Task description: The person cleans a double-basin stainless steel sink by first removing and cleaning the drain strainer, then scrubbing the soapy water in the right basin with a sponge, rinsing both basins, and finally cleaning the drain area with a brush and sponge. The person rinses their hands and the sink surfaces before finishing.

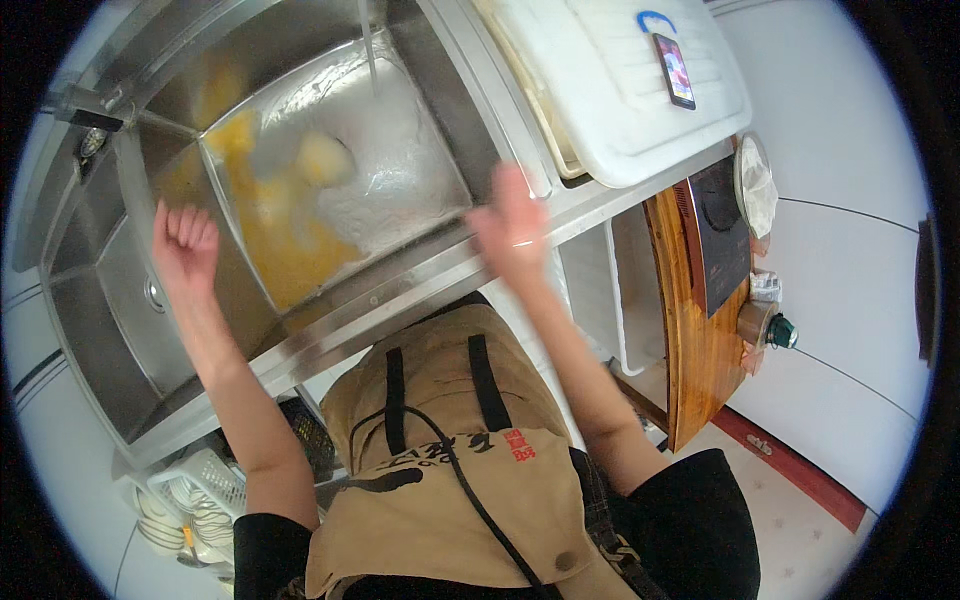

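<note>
My left hand (187, 241) is over the divider between the two basins of a stainless steel sink (360, 304), its fingers curled and nothing visible in them. My right hand (514, 221), blurred, hangs above the sink's front edge with the thumb apart from the fingers and nothing in it. A thin stream of water (369, 52) runs into the larger basin. Yellow-orange residue (300, 255) covers part of that basin's bottom and side. A blurred pale yellow object (324, 159) is in the basin; I cannot tell what it is.
A white plastic lid (607, 90) lies right of the sink, with a smartphone (674, 71) on it. Farther right, an induction cooktop (716, 232) rests on a wooden board (686, 375). A white plastic basket (206, 476) and several bowls (161, 525) are below at the left.
</note>
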The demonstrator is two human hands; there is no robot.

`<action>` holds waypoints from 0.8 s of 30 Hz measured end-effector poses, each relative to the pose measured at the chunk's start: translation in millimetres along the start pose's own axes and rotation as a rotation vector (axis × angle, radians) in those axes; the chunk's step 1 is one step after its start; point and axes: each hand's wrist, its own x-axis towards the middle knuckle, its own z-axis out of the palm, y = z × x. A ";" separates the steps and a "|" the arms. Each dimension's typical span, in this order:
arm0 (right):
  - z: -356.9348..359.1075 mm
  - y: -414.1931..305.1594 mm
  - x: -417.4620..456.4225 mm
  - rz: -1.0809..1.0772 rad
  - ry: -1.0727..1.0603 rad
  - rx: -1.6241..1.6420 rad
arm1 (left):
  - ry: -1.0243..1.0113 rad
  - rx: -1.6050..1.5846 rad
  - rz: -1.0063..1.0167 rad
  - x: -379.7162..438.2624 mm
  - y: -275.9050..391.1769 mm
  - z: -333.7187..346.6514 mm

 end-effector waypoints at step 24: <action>52.1 -128.1 3.8 -0.695 -0.716 0.002 | 0.514 -0.219 0.340 -280.7 21.6 -114.1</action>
